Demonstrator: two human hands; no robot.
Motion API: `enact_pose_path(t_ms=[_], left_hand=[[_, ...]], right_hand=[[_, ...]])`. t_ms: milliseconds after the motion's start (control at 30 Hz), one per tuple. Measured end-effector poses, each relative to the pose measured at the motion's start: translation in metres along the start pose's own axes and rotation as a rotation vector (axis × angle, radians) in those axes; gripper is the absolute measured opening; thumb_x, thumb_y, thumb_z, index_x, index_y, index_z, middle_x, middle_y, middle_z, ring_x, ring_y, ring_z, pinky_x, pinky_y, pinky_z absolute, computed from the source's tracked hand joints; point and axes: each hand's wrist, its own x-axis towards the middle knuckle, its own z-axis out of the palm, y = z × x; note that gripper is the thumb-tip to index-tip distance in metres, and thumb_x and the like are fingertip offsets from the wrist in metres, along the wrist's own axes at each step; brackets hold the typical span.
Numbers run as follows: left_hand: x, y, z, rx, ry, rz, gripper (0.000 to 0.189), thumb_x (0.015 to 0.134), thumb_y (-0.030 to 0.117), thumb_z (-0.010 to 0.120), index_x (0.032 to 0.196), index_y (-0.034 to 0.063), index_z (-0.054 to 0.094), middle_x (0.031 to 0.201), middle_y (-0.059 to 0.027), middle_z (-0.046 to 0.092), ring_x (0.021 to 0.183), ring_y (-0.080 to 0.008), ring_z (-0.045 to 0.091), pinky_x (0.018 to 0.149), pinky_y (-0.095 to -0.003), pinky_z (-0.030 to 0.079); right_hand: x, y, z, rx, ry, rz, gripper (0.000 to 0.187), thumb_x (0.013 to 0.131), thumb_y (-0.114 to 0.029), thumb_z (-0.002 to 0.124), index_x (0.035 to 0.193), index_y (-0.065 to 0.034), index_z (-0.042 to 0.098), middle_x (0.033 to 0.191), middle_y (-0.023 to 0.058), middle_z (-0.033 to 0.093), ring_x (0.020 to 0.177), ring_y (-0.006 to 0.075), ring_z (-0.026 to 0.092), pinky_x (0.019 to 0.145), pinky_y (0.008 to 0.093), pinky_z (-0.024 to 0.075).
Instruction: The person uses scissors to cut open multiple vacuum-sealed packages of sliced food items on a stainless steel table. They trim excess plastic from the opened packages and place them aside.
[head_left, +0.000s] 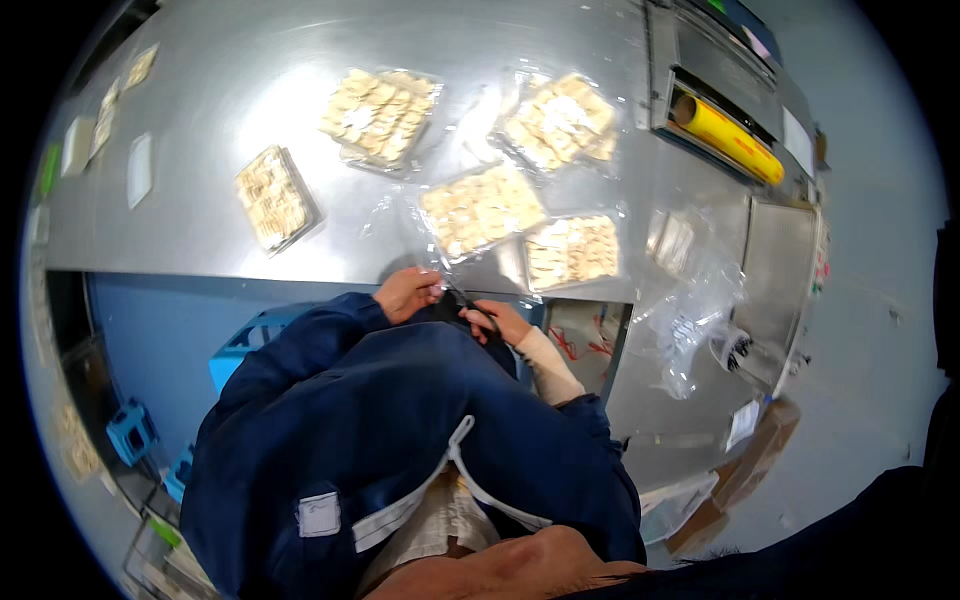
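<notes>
My right hand holds a pair of scissors by its dark handles, with the blades pointing away from me at the table's front edge. Just left of the blades, my left hand pinches the loose edge of clear plastic film. That film belongs to a wrapped tray of pale, flat food pieces, lying right in front of my hands. To its right is another wrapped tray of similar pieces. Whether the blades are closed on the film is hard to tell.
On the steel table are stacked trays at the back left and back right, plus a single tray. At right stand a wrapping machine with a yellow roll and crumpled plastic film. A blue stool is below.
</notes>
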Motion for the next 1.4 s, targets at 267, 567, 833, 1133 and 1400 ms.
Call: enact_pose_path(t_ms=[267, 567, 833, 1133, 1400], left_hand=[[0.002, -0.007, -0.006, -0.044, 0.082, -0.025, 0.011, 0.088, 0.015, 0.055, 0.081, 0.0064, 0.055, 0.074, -0.0017, 0.058, 0.066, -0.0110, 0.055, 0.060, -0.0229, 0.044], [0.002, -0.009, -0.006, -0.068, 0.096, -0.021, 0.013, 0.089, 0.015, 0.055, 0.079, 0.0067, 0.056, 0.072, -0.0005, 0.056, 0.063, -0.0098, 0.053, 0.059, -0.0227, 0.044], [-0.008, 0.000, -0.002, 0.068, -0.052, -0.041, 0.012, 0.087, 0.012, 0.055, 0.077, 0.0061, 0.055, 0.070, 0.0000, 0.054, 0.062, -0.0088, 0.050, 0.057, -0.0216, 0.041], [-0.030, 0.011, -0.001, 0.050, 0.045, -0.073, 0.014, 0.089, 0.016, 0.052, 0.078, 0.0072, 0.055, 0.071, -0.0020, 0.055, 0.062, -0.0104, 0.053, 0.056, -0.0235, 0.042], [-0.015, 0.001, -0.003, 0.268, -0.056, -0.020, 0.018, 0.089, 0.015, 0.049, 0.074, 0.0078, 0.053, 0.065, -0.0013, 0.053, 0.056, -0.0099, 0.050, 0.050, -0.0212, 0.037]], right_hand=[[0.005, -0.010, 0.005, 0.004, -0.020, 0.022, 0.032, 0.087, -0.034, 0.058, 0.091, -0.0031, 0.060, 0.065, 0.0010, 0.055, 0.054, 0.0073, 0.051, 0.050, 0.0202, 0.0405], [0.008, 0.015, 0.016, -0.037, 0.146, -0.089, 0.026, 0.082, -0.026, 0.066, 0.089, -0.0017, 0.062, 0.059, 0.0000, 0.052, 0.049, 0.0064, 0.048, 0.041, 0.0202, 0.0374], [0.020, 0.000, 0.017, -0.098, 0.176, -0.056, 0.026, 0.080, -0.027, 0.068, 0.087, -0.0022, 0.063, 0.054, 0.0003, 0.053, 0.043, 0.0063, 0.046, 0.039, 0.0202, 0.0353], [0.019, 0.012, 0.032, 0.009, 0.186, -0.115, 0.025, 0.080, -0.027, 0.069, 0.084, -0.0032, 0.063, 0.055, -0.0007, 0.051, 0.043, 0.0048, 0.044, 0.038, 0.0199, 0.0327], [0.028, 0.002, 0.021, -0.047, 0.096, -0.069, 0.033, 0.083, -0.034, 0.064, 0.080, -0.0014, 0.060, 0.057, 0.0011, 0.053, 0.043, 0.0069, 0.047, 0.039, 0.0208, 0.0350]])
